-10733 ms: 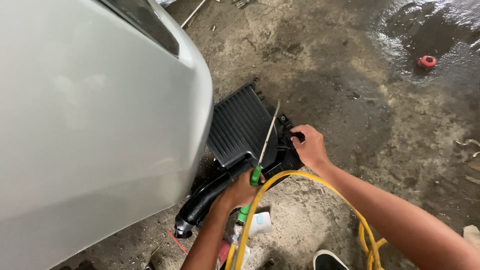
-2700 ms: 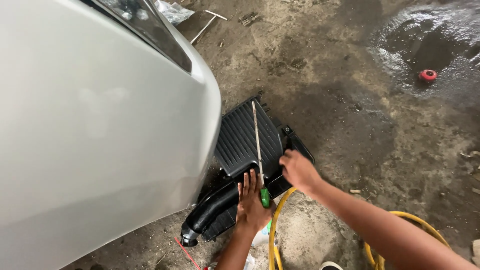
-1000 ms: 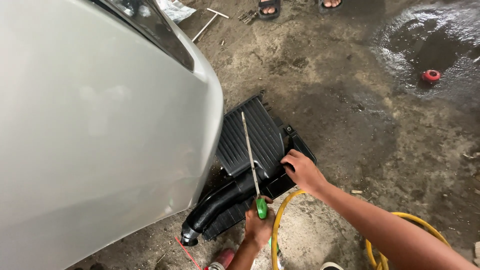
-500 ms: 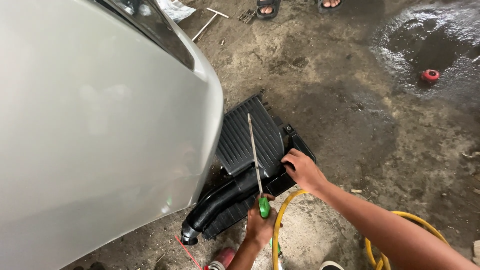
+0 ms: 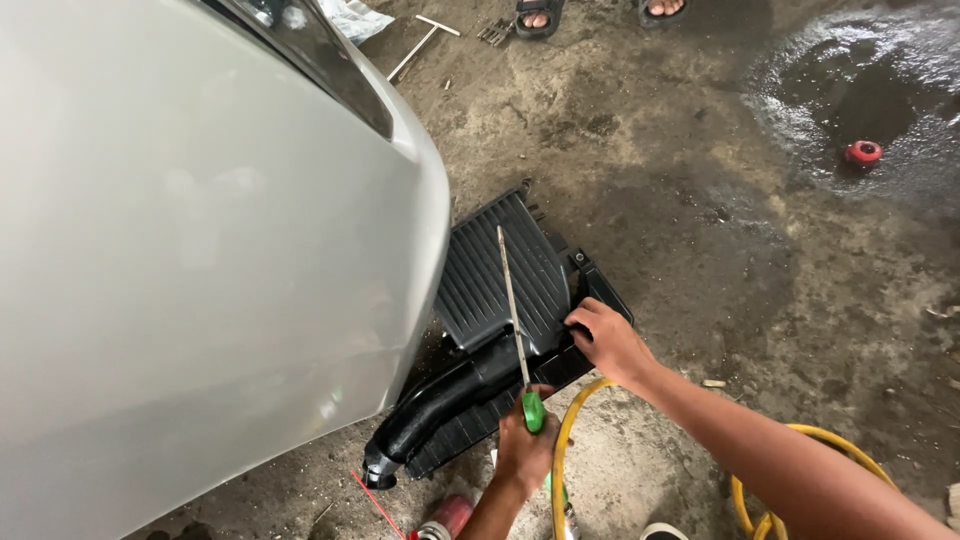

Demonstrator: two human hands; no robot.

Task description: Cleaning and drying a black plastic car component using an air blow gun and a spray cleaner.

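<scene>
Head view: garage floor (image 5: 700, 300), white car panel (image 5: 200, 250) filling the left.
Airbox: black ribbed housing (image 5: 505, 275) w/ duct at 7 o'clock, lying on the concrete just beside the panel.
L hand (image 5: 525, 445): fist closed round green handle of a long screwdriver (image 5: 515, 310), shaft slanting to 12 o'clock across the ribbed lid.
R hand (image 5: 608, 340): fingers curled on the housing's edge at 4 o'clock, steadying it.
Step, by the look: working the housing's edge w/ the driver.
Next move needs: tip seated square, firm brace.
Nearby: yellow hose (image 5: 560, 450) at 6, red cap (image 5: 863, 153) at 2, another person's sandalled feet at 12.
</scene>
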